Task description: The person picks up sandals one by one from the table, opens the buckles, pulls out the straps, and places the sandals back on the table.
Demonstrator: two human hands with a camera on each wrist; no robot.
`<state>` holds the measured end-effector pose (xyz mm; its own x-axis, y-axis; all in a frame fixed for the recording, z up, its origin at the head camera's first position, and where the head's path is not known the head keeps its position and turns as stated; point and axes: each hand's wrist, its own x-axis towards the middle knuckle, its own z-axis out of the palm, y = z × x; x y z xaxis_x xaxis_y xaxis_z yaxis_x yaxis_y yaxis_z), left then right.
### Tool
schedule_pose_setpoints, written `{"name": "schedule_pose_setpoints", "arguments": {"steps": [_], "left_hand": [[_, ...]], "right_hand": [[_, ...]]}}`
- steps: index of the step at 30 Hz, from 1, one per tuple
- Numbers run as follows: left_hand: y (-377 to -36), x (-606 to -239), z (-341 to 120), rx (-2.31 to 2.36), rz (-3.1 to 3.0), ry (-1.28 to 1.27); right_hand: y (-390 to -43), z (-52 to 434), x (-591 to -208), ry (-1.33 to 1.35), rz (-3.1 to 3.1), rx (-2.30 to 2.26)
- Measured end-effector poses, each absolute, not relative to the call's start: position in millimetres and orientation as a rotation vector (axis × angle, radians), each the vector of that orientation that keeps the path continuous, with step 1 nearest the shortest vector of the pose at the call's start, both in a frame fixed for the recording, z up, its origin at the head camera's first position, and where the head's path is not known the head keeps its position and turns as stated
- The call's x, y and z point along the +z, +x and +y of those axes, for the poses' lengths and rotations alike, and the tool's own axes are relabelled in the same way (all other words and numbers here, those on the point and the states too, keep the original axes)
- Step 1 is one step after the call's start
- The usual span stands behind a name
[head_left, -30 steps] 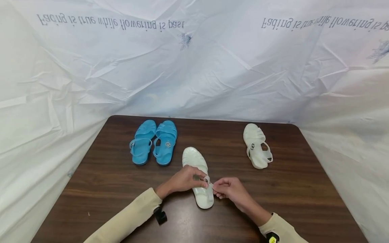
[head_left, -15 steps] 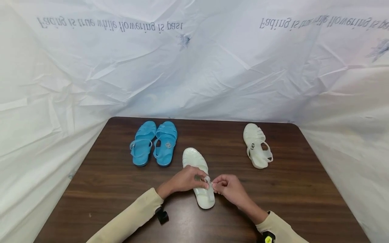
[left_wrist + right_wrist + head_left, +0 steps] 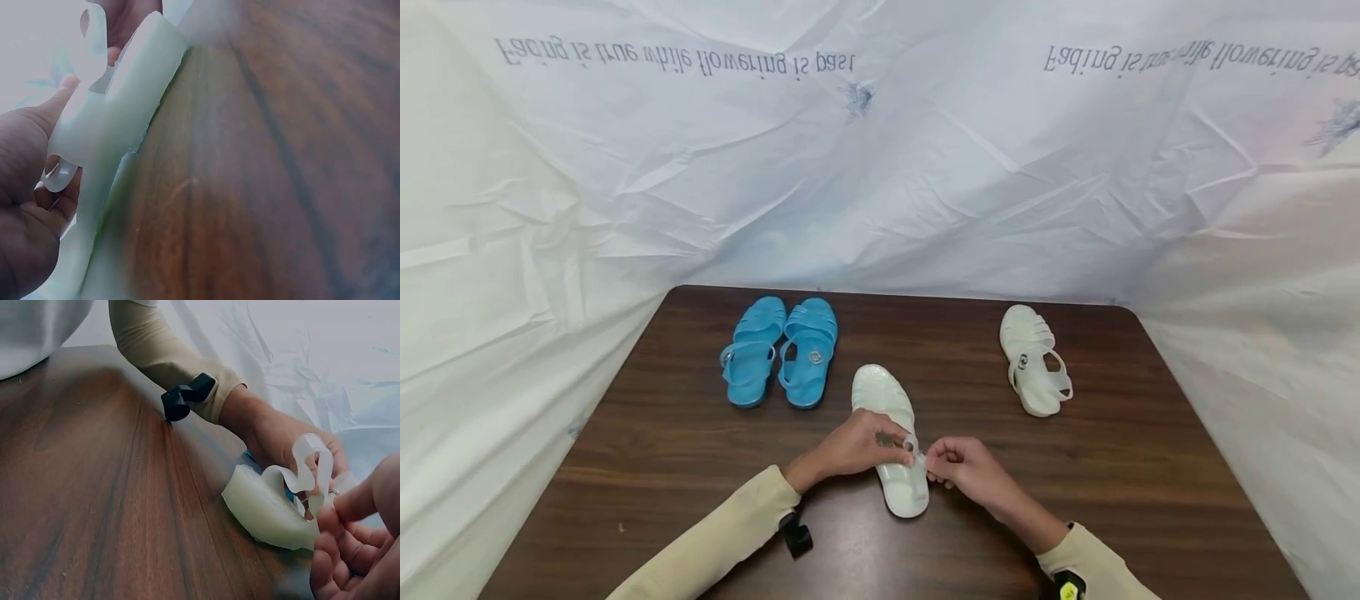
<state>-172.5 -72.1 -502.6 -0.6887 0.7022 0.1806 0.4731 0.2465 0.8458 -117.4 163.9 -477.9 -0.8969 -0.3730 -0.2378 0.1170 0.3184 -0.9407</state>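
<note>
Dark brown wooden table [image 3: 662, 467] is backed by a crinkled white plastic sheet [image 3: 880, 192] with mirrored print. A pair of blue jelly sandals [image 3: 779, 351] is set at the far left, a second translucent white jelly sandal [image 3: 1033, 359] far right, well apart from the work. The near translucent white jelly sandal [image 3: 891, 437] is laid sole-down at table centre, toe away, between both hands. It is gripped at mid-length by the left hand [image 3: 857, 446], fingers curled over the upper; the strap [image 3: 310, 467] is pinched by the right hand [image 3: 962, 463], fingertips closed on its end at the sandal's right side. Versus 0.5 s ago: the right hand is shifted slightly right, the sandal unmoved. Buckle detail is hidden behind fingers; the left wrist view is blurred, showing only sandal edge and thumb.
</note>
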Motion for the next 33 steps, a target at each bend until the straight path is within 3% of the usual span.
{"name": "schedule_pose_setpoints", "arguments": {"steps": [8,15,27,33], "left_hand": [[-173,-503,-70,1.424,2.254,1.092],[-173,-503,-70,1.434,2.25,1.086],[-175,-499,-73,1.439,2.202,1.117],[-178,-493,-75,1.409,2.139,1.025]], "right_hand": [[-122,159,-481,-0.315,2.343,-1.529],[-120,162,-482,-0.217,2.275,-1.59],[-119,154,-482,-0.483,2.537,-1.42],[-118,153,-486,-0.353,2.524,-1.471]]}}
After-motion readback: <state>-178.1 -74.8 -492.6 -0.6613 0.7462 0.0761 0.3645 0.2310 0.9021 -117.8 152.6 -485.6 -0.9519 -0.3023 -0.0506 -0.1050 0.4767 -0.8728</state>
